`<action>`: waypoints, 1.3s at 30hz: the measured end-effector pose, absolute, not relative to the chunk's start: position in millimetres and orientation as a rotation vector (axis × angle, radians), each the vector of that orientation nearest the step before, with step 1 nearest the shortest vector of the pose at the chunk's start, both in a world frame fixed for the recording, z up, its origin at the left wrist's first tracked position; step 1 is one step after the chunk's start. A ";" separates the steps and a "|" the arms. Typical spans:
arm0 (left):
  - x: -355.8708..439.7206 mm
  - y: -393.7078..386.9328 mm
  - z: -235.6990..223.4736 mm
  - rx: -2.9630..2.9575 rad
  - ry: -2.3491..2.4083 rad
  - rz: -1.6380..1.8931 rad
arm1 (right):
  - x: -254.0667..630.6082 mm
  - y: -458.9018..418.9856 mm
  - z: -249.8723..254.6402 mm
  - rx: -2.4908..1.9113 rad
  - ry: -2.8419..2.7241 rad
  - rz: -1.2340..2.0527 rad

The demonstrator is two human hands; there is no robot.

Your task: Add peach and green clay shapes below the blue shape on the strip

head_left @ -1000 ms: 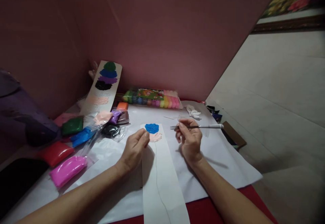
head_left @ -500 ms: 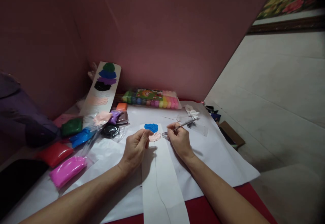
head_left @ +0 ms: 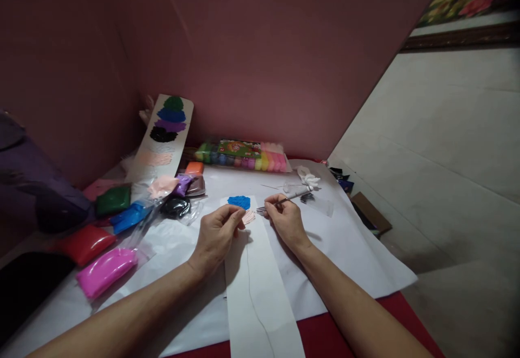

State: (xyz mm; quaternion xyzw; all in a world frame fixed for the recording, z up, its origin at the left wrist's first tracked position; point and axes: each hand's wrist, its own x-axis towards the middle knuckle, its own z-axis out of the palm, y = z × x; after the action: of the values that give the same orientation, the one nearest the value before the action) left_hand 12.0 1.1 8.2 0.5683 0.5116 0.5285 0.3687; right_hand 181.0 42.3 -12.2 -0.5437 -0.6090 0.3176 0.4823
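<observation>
The right hand (head_left: pixel 286 220) grips a fork (head_left: pixel 294 194) between thumb and fingers, low on its neck, with the tines pointing in toward the left hand (head_left: pixel 217 236) and the handle rising away past the right knuckles. The left hand is narrowed to a pinch of thumb and fingertips; whether a bit of clay sits inside it I cannot tell. Between the two hands lies the pale pink clay (head_left: pixel 249 217), just beyond the left fingertips and just left of the tines, on a long white strip (head_left: pixel 260 287); the blue clay (head_left: pixel 239 202) is right behind it, farther out from both hands. Whether the tines touch the pink is too small to make out. To work this patch well, that short hold on the fork looks right, since it should let the fingertips govern the pressure; light, shallow strokes would likely mark soft clay without dragging it off the strip. The tines are best kept clear of the blue edge, and the left fingertips would do well to steady the strip beside the pink rather than press on its ridged surface.
</observation>
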 end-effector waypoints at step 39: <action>19.5 -8.3 -5.4 2.779 0.925 1.033 | 175.3 42.6 -15.5 -1.224 -1.523 0.773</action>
State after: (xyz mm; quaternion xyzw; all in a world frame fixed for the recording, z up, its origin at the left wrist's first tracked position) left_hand 19.5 -8.3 -5.4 0.8947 0.2978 0.3326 0.0176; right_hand 175.3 42.6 -15.5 -0.5053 -0.6290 0.3192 0.4971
